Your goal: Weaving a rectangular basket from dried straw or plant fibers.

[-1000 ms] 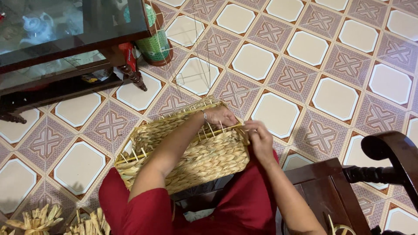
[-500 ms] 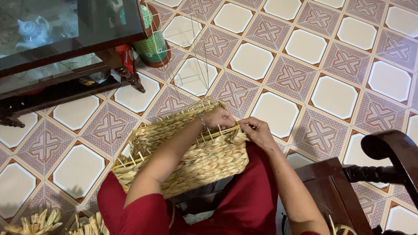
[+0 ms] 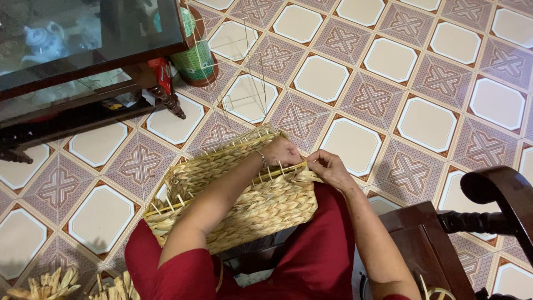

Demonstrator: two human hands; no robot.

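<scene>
a half-woven straw basket (image 3: 239, 200) lies tilted across the person's lap, over the red trousers (image 3: 316, 261), its open top facing up and away toward the floor and its woven side wall turned toward the camera. thin upright stakes stick out along its rim. the left hand (image 3: 281, 151) sits on the far right corner of the rim, fingers curled down over the edge and closed on the weave, with a thin bracelet (image 3: 262, 158) on the wrist and the forearm lying across the basket's opening. the right hand (image 3: 327, 165) is just beside it at the same corner, thumb and fingers pinched on a straw strand (image 3: 302, 169) that runs along the rim between the two hands; the hands are close but do not clearly touch. a thin wire frame (image 3: 244, 66) rises from the basket's far side over the floor, faint against the tiles. the patterned tile floor (image 3: 388, 83) spreads out beyond the basket on all sides. at the upper left stands a dark wooden cabinet (image 3: 83, 72) with a glass front, a white teapot (image 3: 41, 39) showing behind the glass, and a green cylindrical container (image 3: 194, 53) on the floor by its turned leg. at the lower right a dark wooden chair (image 3: 472, 228) with a curved arm stands just beside the person's right arm. bundles of loose straw (image 3: 50, 283) lie on the floor at the lower left, well apart from the hands.
</scene>
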